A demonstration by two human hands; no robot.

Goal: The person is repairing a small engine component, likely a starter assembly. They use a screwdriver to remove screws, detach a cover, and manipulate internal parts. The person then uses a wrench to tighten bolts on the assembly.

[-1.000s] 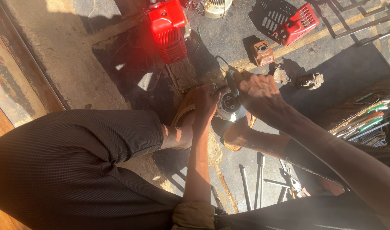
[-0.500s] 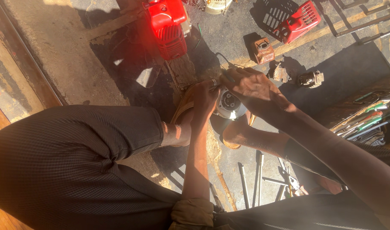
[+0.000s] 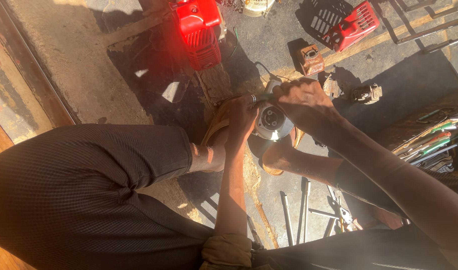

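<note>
Concrete floor [image 3: 89, 75], sunlit and stained, fills the view from above, with the person's dark-trousered knees low in the frame. Left of the fingers the floor lies bare up to a wooden edge strip, the widest free room. The left hand [image 3: 241, 117], a ring on one finger, has its fingers curled tight around the near side of a round grey metal engine part [image 3: 273, 121], steadying it between the sandalled feet. Beyond the fingers stands a red engine housing [image 3: 199, 30]. The right hand [image 3: 305, 102] is closed over the part's top, gripping what looks like a slim tool, mostly hidden. If that tool slips, it may strike the left knuckles just beside it, or the part could twist loose onto the feet. Right of the fingers sit a small rusty carburettor-like piece [image 3: 310, 59], a red grille cover [image 3: 354, 24] and a rack of screwdrivers [image 3: 429, 145]. Below, loose metal rods [image 3: 296, 210] crowd the floor, leaving little elbow room.
</note>
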